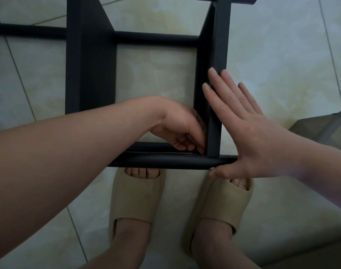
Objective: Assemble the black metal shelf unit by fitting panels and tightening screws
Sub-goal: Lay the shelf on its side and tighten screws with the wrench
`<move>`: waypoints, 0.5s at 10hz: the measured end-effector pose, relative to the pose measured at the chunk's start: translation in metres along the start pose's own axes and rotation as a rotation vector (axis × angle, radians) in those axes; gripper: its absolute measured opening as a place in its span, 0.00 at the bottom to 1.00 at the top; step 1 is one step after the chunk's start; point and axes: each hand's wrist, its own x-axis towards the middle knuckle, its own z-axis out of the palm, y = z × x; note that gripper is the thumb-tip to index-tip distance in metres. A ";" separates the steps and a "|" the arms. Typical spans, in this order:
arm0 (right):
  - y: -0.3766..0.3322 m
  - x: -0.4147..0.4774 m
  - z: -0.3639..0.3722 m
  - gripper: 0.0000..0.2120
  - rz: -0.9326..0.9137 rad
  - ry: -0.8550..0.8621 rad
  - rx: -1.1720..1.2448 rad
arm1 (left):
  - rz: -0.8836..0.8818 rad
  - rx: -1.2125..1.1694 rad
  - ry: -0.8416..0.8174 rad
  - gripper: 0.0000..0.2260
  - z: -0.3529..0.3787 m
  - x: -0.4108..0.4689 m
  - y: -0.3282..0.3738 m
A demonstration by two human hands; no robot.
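Note:
The black metal shelf unit (90, 74) stands on the tiled floor below me, with two dark panels and round tubes crossing them. My right hand (249, 133) lies flat with straight fingers against the outer face of the right panel (220, 45), its thumb on a small silver screw head (211, 168) at the near tube (165, 162). My left hand (182, 131) reaches inside the frame, fingers curled at the corner where the right panel meets the near tube. What those fingers hold is hidden.
My two feet in beige slippers (134, 199) stand just under the near tube. A grey-green translucent bag or cover (325, 129) lies at the right edge. Pale floor tiles (282, 55) surround the unit.

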 end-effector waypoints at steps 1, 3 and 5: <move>0.000 0.000 0.000 0.64 0.002 0.000 0.001 | 0.014 -0.013 -0.001 0.08 -0.001 0.000 0.000; 0.000 0.000 0.000 0.64 0.000 0.001 0.000 | 0.056 -0.046 -0.003 0.09 -0.001 -0.001 -0.001; 0.001 0.000 0.001 0.64 -0.002 0.006 0.000 | 0.073 -0.073 -0.016 0.10 -0.002 0.000 -0.001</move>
